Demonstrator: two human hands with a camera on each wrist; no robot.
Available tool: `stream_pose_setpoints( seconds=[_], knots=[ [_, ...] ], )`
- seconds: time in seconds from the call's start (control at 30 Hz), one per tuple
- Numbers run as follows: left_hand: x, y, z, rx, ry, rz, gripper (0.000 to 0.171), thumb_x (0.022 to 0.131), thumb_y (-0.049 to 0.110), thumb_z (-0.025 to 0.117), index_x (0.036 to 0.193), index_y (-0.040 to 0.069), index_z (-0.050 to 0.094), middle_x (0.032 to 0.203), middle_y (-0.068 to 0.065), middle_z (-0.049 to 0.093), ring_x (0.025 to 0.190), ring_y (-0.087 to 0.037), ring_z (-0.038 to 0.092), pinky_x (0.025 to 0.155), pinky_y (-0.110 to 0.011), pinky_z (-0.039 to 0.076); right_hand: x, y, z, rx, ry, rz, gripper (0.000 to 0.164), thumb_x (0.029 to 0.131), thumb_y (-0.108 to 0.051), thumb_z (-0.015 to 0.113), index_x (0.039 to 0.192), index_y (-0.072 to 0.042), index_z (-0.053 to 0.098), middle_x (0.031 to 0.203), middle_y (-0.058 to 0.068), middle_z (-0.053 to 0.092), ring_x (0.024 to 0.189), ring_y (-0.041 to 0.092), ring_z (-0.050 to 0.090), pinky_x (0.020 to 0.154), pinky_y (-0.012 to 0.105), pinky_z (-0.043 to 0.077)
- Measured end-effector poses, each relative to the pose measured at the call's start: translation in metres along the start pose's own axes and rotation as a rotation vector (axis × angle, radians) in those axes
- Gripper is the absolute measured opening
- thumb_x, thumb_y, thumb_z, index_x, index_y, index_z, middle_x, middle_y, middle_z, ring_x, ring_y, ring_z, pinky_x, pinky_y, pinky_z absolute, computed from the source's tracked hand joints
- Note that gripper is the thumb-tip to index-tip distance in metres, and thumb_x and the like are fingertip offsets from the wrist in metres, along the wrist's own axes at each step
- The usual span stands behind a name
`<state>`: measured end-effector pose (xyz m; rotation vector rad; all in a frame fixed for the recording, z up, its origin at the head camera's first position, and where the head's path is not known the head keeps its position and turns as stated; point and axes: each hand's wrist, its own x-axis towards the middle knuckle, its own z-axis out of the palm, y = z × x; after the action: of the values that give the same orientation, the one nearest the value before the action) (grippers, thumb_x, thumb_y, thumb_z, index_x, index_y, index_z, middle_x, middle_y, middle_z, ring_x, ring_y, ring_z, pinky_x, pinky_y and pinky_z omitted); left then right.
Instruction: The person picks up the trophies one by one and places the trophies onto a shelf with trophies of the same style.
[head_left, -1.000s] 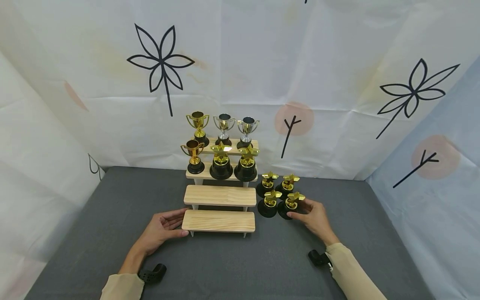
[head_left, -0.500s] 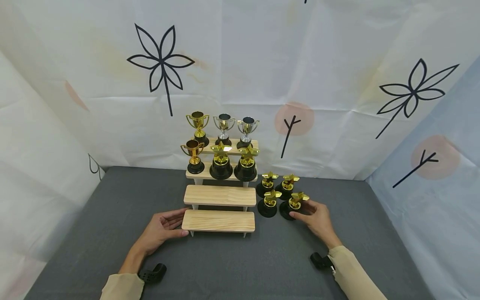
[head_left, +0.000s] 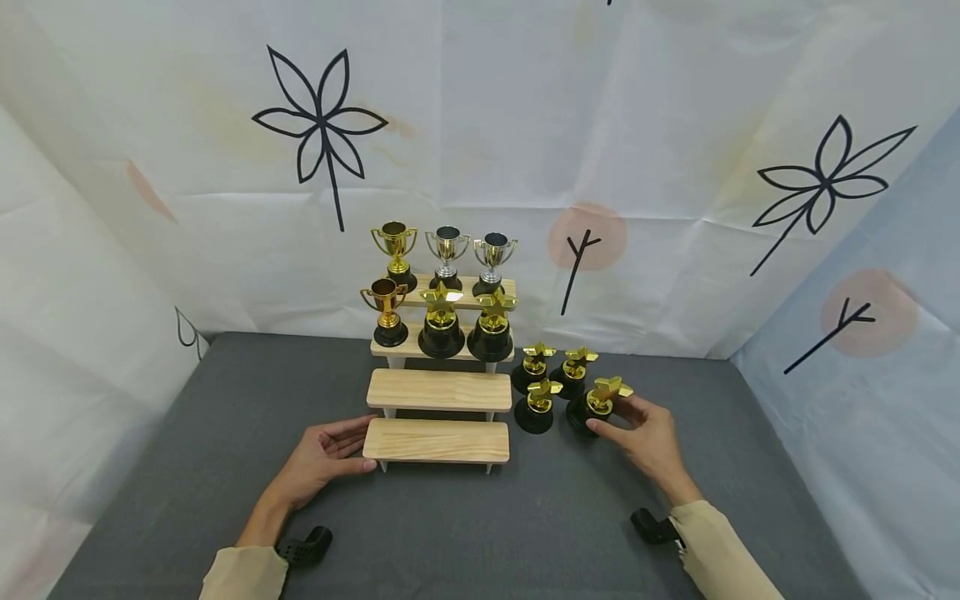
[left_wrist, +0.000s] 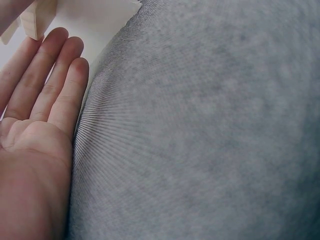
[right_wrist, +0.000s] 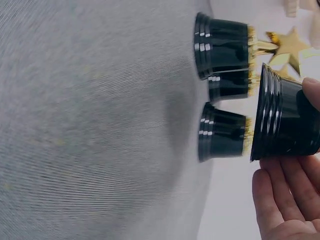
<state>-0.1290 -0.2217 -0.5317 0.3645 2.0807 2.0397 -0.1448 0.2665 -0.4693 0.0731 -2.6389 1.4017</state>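
My right hand (head_left: 651, 435) grips a gold star trophy (head_left: 600, 404) by its black base. In the right wrist view the base (right_wrist: 287, 117) is held between thumb and fingers, raised off the cloth and tilted. Three similar star trophies (head_left: 536, 408) stand just left of it. At the bottom step's left end, my left hand (head_left: 324, 458) touches the wooden stepped display stand (head_left: 437, 442). Its fingers (left_wrist: 65, 95) lie straight with fingertips near the wood edge in the left wrist view; the thumb is mostly cut off there.
Three cup trophies (head_left: 447, 250), one gold and two silver, line the top step. The second step bears a bronze-coloured cup (head_left: 386, 308) and two larger star trophies (head_left: 441, 321). Grey cloth (head_left: 450, 533) covers the table, and a patterned white curtain (head_left: 495, 108) hangs behind.
The right hand has moved right and slightly up with its star trophy, widening the space from the other three. The left hand has stayed at the stand.
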Motion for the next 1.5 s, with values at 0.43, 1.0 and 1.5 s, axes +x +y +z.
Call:
stream_pose_setpoints(
  seconds=[0.43, 1.0, 1.5],
  knots=[
    [0.0, -0.001, -0.001, -0.006, 0.0, 0.001, 0.074, 0.082, -0.004, 0.082, 0.145, -0.015, 0.044, 0.142, -0.037, 0.048, 0.121, -0.007, 0.061, 0.104, -0.024, 0.051, -0.007, -0.033, -0.01, -0.021, 0.061, -0.093, 0.054, 0.078, -0.016, 0.091, 0.126, -0.001, 0.07, 0.121, 0.014, 0.07, 0.107, 0.009, 0.065, 0.092, 0.005, 0.048],
    [0.0, -0.001, -0.001, -0.005, -0.002, -0.007, 0.075, 0.083, -0.003, 0.082, 0.146, -0.015, 0.043, 0.143, -0.037, 0.046, 0.121, -0.005, 0.06, 0.104, -0.024, 0.051, -0.018, -0.079, -0.004, 0.068, 0.035, -0.181, 0.051, 0.078, -0.011, 0.09, 0.124, -0.001, 0.07, 0.123, 0.011, 0.07, 0.109, 0.008, 0.065, 0.098, 0.02, 0.054],
    [0.001, -0.002, -0.001, -0.006, -0.006, 0.004, 0.074, 0.083, -0.003, 0.081, 0.145, -0.015, 0.044, 0.143, -0.037, 0.047, 0.121, -0.006, 0.06, 0.104, -0.025, 0.051, -0.018, -0.109, 0.031, 0.226, -0.057, -0.257, 0.047, 0.078, -0.007, 0.089, 0.122, -0.004, 0.072, 0.118, 0.007, 0.071, 0.111, 0.024, 0.067, 0.101, 0.035, 0.056]
  ],
)
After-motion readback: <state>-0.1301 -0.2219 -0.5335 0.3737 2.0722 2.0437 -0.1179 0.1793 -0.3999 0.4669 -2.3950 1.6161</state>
